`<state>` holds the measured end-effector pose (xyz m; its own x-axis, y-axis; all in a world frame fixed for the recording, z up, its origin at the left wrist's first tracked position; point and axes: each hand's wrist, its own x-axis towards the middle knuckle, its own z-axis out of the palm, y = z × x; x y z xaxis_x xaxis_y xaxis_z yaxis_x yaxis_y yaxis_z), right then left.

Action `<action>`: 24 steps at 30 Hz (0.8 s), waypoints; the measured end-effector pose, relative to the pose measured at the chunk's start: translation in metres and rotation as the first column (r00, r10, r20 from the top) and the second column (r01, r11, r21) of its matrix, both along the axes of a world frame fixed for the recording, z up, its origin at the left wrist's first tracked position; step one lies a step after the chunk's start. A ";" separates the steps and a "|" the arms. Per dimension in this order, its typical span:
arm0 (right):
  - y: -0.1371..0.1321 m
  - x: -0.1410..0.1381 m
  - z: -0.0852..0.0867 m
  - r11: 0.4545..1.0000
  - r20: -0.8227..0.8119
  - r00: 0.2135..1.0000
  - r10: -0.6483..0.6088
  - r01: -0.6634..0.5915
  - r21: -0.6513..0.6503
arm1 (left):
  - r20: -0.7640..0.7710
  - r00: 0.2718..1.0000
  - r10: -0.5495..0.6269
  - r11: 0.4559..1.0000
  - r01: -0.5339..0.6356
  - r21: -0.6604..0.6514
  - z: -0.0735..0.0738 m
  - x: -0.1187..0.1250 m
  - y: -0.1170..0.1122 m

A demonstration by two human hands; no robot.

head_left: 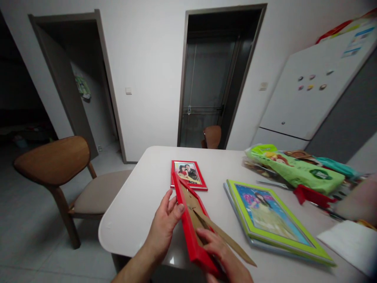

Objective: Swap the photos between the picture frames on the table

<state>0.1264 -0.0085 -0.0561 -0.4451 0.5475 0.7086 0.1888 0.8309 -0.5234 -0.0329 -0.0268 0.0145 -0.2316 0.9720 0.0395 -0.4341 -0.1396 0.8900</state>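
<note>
A red picture frame [187, 224] is held up at a tilt over the near part of the table, its brown backing turned toward me. My left hand [165, 220] grips its left edge, thumb on the red rim. Fingers of my right hand [220, 251] lie on the backing near the lower end, and the rest of that hand wraps the lower right side. A brown stand leg [232, 237] sticks out from the backing to the lower right. Just beyond lies another red picture frame [188, 175], flat, with a photo of two people.
On the right, a green picture frame [271, 216] lies on a blue-grey one. Behind it are a green packet [303, 167], a red object [315, 196] and white paper [353, 243]. A wooden chair [55, 161] stands left of the white table [126, 220]; a fridge [306, 90] is at back right.
</note>
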 end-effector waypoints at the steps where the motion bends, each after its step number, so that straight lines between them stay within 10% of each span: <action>1: -0.001 -0.002 -0.008 0.996 0.077 0.996 0.032 -0.039 0.085 | -0.004 1.000 -0.009 1.000 0.009 -0.003 -0.007 -0.003 -0.003; 6: 0.004 -0.020 -0.034 0.933 0.350 0.936 0.038 -0.158 0.323 | -0.302 0.953 0.017 0.998 -0.035 -0.053 -0.054 -0.020 -0.003; 11: 0.004 -0.033 -0.040 0.954 0.463 0.885 0.056 -0.183 0.236 | -0.817 0.572 0.079 0.965 -0.248 -0.081 -0.087 -0.032 0.002; 16: 0.005 -0.025 -0.004 0.970 0.410 0.904 0.122 -0.196 0.144 | -0.942 0.332 0.051 0.964 -0.263 -0.041 -0.097 -0.029 0.003; 24: 0.031 -0.001 0.051 0.927 0.340 0.940 -0.032 0.155 -0.340 | -0.951 0.308 0.029 0.966 -0.253 -0.053 -0.093 -0.027 0.005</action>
<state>0.1254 0.0225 -0.0053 -0.5493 0.7860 0.2837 0.4652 0.5696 -0.6775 -0.0598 -0.0218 -0.0788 -0.2809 0.9425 0.1810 0.7176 0.0811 0.6917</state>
